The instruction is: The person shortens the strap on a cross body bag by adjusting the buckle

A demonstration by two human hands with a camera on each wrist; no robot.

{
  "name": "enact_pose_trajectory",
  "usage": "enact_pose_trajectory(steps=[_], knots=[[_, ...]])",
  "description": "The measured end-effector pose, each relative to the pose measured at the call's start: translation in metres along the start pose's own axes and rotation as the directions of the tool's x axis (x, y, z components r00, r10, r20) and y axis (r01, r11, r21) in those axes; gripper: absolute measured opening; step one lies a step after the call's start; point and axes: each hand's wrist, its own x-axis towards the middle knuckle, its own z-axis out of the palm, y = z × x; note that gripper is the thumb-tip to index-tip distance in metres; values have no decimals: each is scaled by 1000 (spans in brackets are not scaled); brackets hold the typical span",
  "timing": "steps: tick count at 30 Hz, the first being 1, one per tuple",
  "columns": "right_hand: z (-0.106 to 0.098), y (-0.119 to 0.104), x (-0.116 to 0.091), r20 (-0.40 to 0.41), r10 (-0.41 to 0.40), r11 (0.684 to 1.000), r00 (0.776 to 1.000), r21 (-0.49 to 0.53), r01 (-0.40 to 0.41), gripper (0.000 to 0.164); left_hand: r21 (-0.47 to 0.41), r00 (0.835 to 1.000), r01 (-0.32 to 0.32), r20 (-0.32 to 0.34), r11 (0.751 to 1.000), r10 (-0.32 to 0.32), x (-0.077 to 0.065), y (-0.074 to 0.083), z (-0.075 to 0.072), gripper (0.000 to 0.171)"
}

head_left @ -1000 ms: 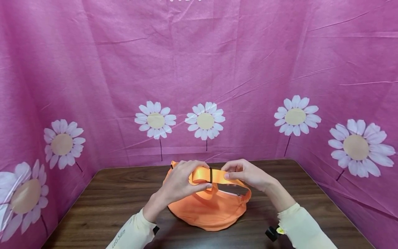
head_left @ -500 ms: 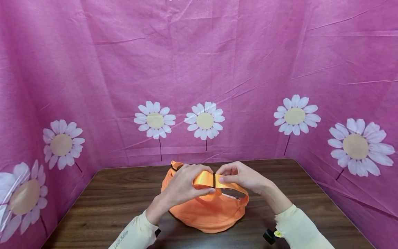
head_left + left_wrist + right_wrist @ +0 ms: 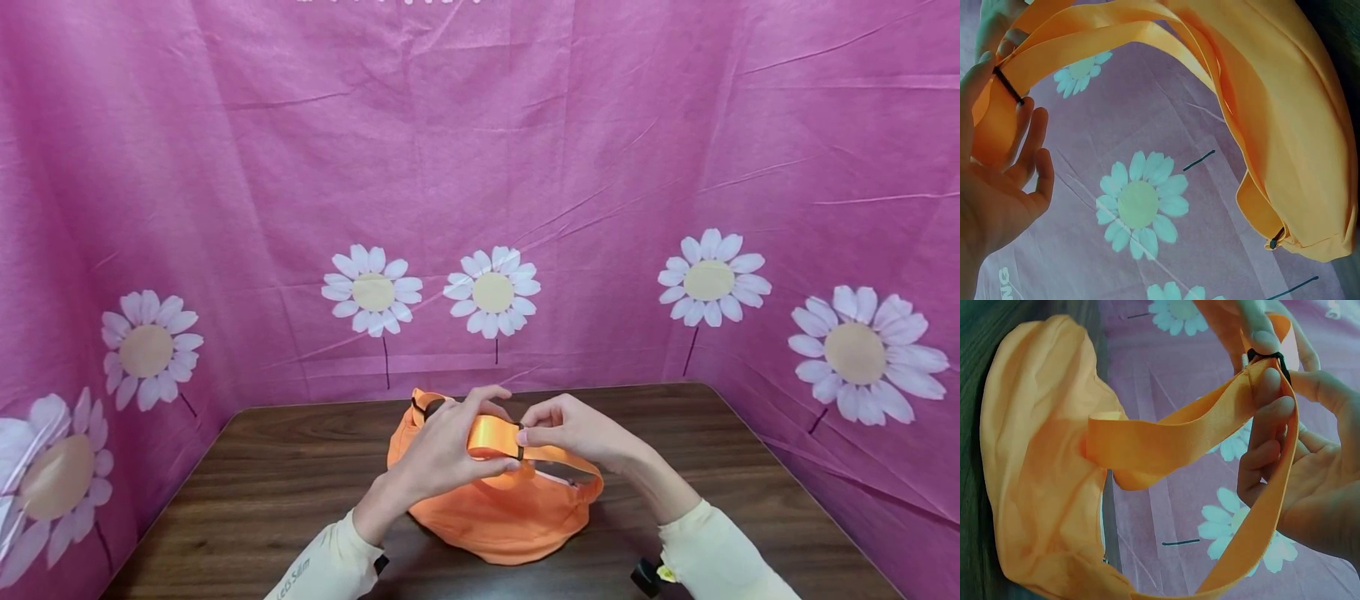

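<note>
An orange bag (image 3: 502,521) with a zip lies on the table, its orange strap (image 3: 496,436) raised in a loop. A black strap slider (image 3: 1009,85) sits on this strap. My left hand (image 3: 442,446) holds the looped strap at the slider, thumb below and fingers above; in the left wrist view thumb and a finger are at the slider's two ends. My right hand (image 3: 577,429) pinches the strap right beside the slider, with its other fingers curled. In the right wrist view the strap (image 3: 1166,447) runs from the bag up to both hands.
The bag rests on a dark wood-grain table (image 3: 292,454). Behind and at both sides hangs a pink cloth (image 3: 600,208) printed with white daisies. A second black fitting (image 3: 417,405) shows at the bag's far left corner.
The right hand has moved left along the strap, up to the slider. The slider has shifted slightly right and down. A left-hand finger has lifted off the strap's top.
</note>
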Motion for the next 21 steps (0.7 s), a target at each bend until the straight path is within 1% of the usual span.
enact_pose_trajectory(steps=[3,6,9,11,13,14,16,17,19,21], knots=[[0,-2,-2,-21,-4,1000,1000,24,5,19,-36,1000,28,-9,999,-29,0,-1,0,97],[-3,-4,-4,-48,-11,999,999,39,13,20,-61,997,72,-17,996,-73,0,-3,0,104],[-5,-6,-5,-54,-32,996,998,79,36,21,-80,994,104,-26,991,-106,0,-5,2,104],[-7,-7,-6,-49,-52,992,997,114,58,21,-84,994,98,-37,992,-102,-1,-7,4,95],[-7,-9,-7,-38,-72,986,997,148,77,22,-99,996,70,-48,993,-75,0,-8,5,80],[-7,-10,-7,-34,-79,983,996,165,83,22,-112,997,46,-52,993,-52,1,-8,5,72],[-7,-10,-7,-26,-84,978,996,188,88,23,-111,998,-9,-62,994,2,2,-8,6,56],[-6,-11,-7,-25,-85,977,996,195,88,23,-106,997,-36,-67,994,29,2,-8,6,50],[-6,-10,-7,-25,-87,975,996,203,90,22,-94,993,-93,-75,991,87,3,-8,6,45],[-5,-10,-7,-25,-92,974,995,204,95,22,-73,989,-130,-85,989,124,3,-8,6,44]])
